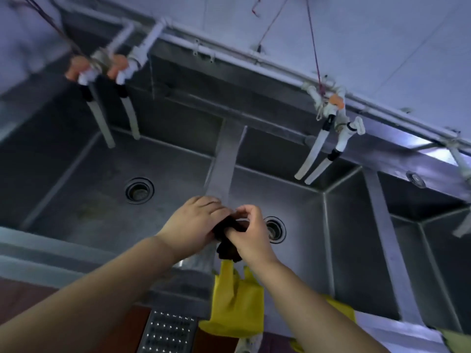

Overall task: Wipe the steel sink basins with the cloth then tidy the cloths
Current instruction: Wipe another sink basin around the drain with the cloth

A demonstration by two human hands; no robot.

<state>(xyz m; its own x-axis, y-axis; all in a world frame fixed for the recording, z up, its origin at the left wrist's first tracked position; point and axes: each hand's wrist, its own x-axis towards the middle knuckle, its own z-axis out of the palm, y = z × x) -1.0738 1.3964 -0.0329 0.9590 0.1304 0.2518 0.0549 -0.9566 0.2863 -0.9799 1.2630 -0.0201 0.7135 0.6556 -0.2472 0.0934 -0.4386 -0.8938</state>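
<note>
Both hands are together over the divider (224,159) between two steel basins, bunched around a dark cloth (228,236). The left hand (193,225) cups the cloth from the left side, fingers curled over its top; the right hand (248,231) pinches it from the right, thumb and forefinger meeting above the wad. A tail of the dark cloth hangs down below the right hand's heel.

Left basin (84,200), with its round drain (139,191) well clear of the hands. Middle basin (300,220), and its drain (275,229) sits just beside the right hand, partly hidden behind it. A third basin (430,238) lies off to the right.

Directly under the hands, a yellow cloth (235,301) drapes over the sink's front rim, hanging down the outside. More yellow cloth (341,308) peeks out past the right forearm along the same rim.

Up top, white taps with orange handles (98,70) hang over the left basin, and another set of white taps (328,131) slants over the middle basin. A perforated metal floor grate (168,332) shows below the sink's front edge.
</note>
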